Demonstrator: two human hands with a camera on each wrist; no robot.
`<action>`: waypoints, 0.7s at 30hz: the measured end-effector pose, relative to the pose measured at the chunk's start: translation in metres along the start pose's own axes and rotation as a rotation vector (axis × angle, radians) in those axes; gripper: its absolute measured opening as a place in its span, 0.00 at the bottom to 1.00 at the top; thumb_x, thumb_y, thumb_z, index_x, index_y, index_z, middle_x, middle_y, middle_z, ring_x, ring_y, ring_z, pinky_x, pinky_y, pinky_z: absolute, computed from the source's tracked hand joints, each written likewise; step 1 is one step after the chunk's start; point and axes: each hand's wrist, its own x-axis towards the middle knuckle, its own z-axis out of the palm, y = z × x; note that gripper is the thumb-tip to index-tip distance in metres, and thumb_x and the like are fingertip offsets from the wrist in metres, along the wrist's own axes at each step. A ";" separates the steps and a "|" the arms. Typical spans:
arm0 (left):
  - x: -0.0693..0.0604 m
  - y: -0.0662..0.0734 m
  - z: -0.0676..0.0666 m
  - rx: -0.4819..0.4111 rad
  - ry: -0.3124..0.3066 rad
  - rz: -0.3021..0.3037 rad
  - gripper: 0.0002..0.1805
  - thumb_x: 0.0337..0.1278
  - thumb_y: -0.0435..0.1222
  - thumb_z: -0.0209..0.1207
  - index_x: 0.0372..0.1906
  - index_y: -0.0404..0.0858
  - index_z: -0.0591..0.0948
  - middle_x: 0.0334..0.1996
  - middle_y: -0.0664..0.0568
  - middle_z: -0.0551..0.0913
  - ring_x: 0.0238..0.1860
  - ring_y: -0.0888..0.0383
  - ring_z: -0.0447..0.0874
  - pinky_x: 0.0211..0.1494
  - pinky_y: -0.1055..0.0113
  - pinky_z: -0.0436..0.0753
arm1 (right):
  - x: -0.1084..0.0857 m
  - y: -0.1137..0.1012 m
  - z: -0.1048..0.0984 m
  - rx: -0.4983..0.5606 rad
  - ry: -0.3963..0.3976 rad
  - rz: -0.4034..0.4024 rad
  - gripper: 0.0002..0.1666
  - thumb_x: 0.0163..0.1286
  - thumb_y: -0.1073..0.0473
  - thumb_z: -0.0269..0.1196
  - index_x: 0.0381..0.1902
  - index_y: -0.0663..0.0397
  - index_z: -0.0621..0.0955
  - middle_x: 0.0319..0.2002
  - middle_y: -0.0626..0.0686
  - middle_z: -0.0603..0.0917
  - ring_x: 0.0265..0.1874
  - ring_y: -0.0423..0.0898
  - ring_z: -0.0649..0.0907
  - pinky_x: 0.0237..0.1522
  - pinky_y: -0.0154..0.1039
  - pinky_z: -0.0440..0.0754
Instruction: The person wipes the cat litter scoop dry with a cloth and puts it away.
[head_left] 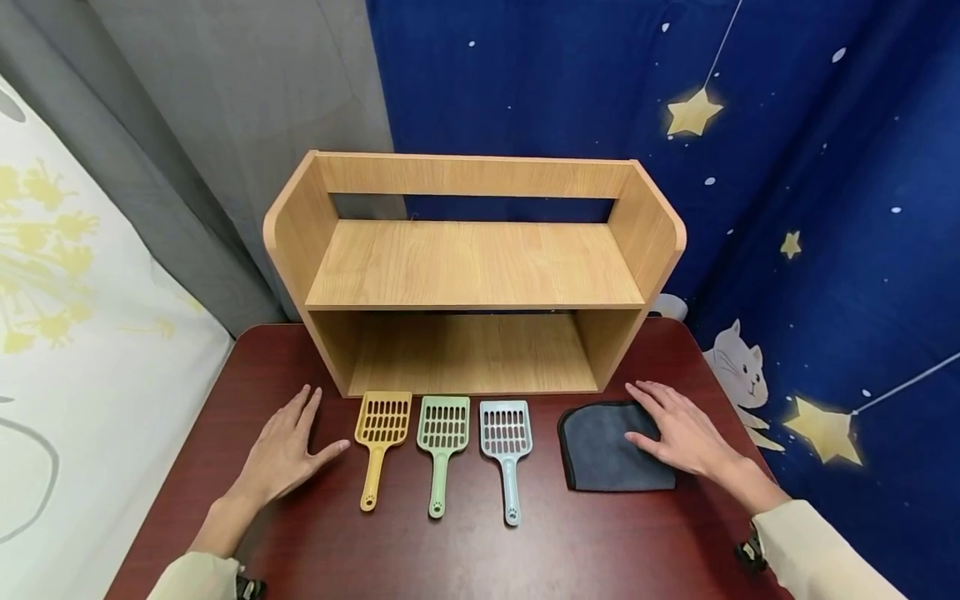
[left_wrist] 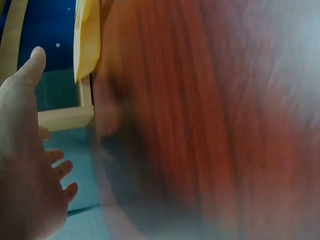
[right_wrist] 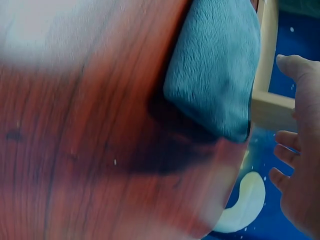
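Three slotted litter scoops lie in a row on the table: a yellow scoop (head_left: 372, 454), a green scoop (head_left: 441, 462) and a light blue scoop (head_left: 509, 467), handles toward me. My left hand (head_left: 281, 450) is spread to the left of the yellow scoop, holding nothing. On the right lies a folded dark grey cloth (head_left: 611, 462) with black edging. Above its right part is my right hand (head_left: 686, 433), fingers extended; the right wrist view shows this hand (right_wrist: 302, 130) apart from the cloth (right_wrist: 215, 70). In the left wrist view the yellow scoop (left_wrist: 86, 42) appears beyond my thumb.
A two-tier wooden shelf (head_left: 476, 267) stands at the back of the dark red table (head_left: 420, 558), its front edge just behind the scoops. Grey curtain (head_left: 247, 83) and blue star-patterned curtain (head_left: 525, 83) hang behind. White patterned fabric (head_left: 82, 333) is on the left.
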 end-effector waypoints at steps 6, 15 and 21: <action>-0.006 0.014 0.009 -0.044 -0.012 -0.037 0.60 0.58 0.64 0.69 0.80 0.26 0.61 0.78 0.28 0.62 0.74 0.28 0.65 0.70 0.32 0.68 | 0.005 -0.015 0.007 0.019 -0.005 -0.054 0.49 0.61 0.41 0.76 0.74 0.59 0.75 0.67 0.63 0.80 0.65 0.61 0.79 0.65 0.63 0.75; -0.010 0.041 0.023 -0.096 -0.064 -0.106 0.64 0.55 0.67 0.70 0.80 0.26 0.60 0.77 0.29 0.64 0.73 0.28 0.66 0.65 0.29 0.72 | 0.021 -0.026 0.017 0.094 -0.054 -0.091 0.48 0.62 0.43 0.77 0.75 0.55 0.76 0.69 0.60 0.79 0.66 0.58 0.80 0.63 0.61 0.79; -0.013 0.058 0.026 -0.113 -0.044 -0.137 0.64 0.51 0.66 0.73 0.78 0.25 0.63 0.71 0.26 0.70 0.68 0.27 0.70 0.62 0.29 0.74 | 0.031 -0.029 0.026 0.186 -0.122 -0.062 0.45 0.63 0.47 0.78 0.75 0.53 0.76 0.70 0.59 0.79 0.67 0.59 0.79 0.62 0.62 0.80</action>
